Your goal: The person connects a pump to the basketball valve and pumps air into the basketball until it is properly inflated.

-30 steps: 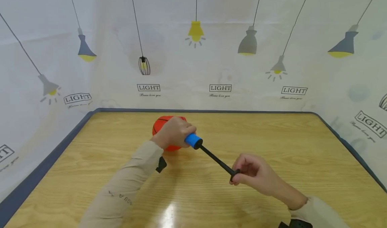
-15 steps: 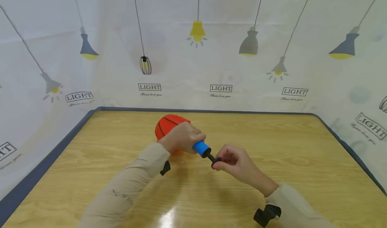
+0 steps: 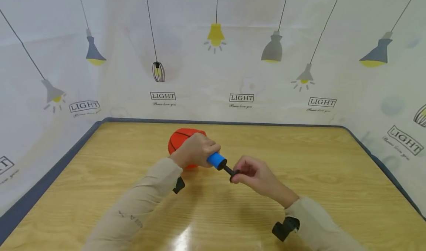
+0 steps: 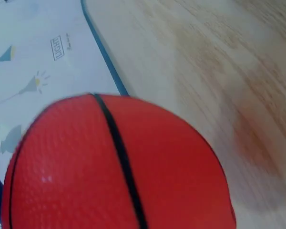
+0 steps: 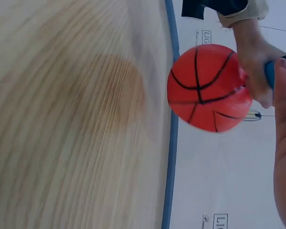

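blue pump [image 3: 215,158] just right of a red ball [image 3: 181,137]
partly covering the ball, the left hand [image 3: 197,149] grips the pump; farther right of the ball, the right hand [image 3: 253,173] pinches the pump's black handle [image 3: 234,176]. the table [image 3: 299,151] lies below the ball.

A person's forearms angle in from the bottom edge, bringing two hands close together, near but apart. The left arm [image 3: 133,203], beige sleeve [image 3: 154,180] creased along its length, reaches farther forward; the left hand [image 3: 196,148] is clenched in a grip, its back turned upward and its fingers wrapped under. From the lower right comes the right arm [image 3: 319,225], sleeved in the same beige, with a stretch of bare wrist [image 3: 287,196] showing. The right hand [image 3: 257,175] pinches between thumb [image 3: 245,179] and bent fingers [image 3: 247,161].
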Tool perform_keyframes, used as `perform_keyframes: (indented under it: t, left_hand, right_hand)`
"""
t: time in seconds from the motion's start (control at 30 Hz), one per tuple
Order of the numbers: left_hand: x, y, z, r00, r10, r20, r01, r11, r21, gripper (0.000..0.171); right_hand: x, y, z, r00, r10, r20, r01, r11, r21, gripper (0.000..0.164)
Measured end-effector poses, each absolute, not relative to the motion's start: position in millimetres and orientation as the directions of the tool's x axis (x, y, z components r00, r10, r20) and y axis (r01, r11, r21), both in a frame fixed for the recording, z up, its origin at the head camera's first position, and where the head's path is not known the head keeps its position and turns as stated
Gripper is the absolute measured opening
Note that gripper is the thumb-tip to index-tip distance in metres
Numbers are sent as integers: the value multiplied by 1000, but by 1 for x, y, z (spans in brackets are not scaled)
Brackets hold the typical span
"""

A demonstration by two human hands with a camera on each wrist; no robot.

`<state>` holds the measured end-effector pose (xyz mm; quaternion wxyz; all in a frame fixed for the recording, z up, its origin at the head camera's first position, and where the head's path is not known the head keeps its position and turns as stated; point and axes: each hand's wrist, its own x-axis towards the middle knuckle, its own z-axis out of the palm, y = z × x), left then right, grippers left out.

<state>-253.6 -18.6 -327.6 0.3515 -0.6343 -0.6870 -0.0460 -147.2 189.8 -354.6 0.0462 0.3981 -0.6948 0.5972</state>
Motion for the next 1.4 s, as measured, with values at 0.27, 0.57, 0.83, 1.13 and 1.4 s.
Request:
perform_keyframes:
  t: [0.27, 0.57, 0.83, 1.13, 1.4]
  left_hand:
    - [-254, -27, -327, 30, 853, 521, 906, 197, -375, 23]
    - [-262, -40, -321, -6, 836, 548, 896, 248, -368, 23]
    - [-254, -27, -323, 49, 824, 564, 902, 207, -380, 23]
    - [-260, -43, -322, -10, 814, 581, 898, 263, -352, 26]
    - [-260, -28, -322, 16, 809, 587, 886, 260, -383, 23]
  right_hand:
    - [-129, 187, -348, -725, -494, 479, -530, -44, -847, 8]
    - [-128, 198, -347, -632, -555, 541, -559, -157, -814, 7]
    - [-162, 173, -354, -702, -523, 484, -483, -149, -863, 16]
    - [-120, 198, -343, -682, -551, 482, -448, -207, -870, 7]
    - [-146, 193, -349, -661, -539, 522, -499, -204, -842, 14]
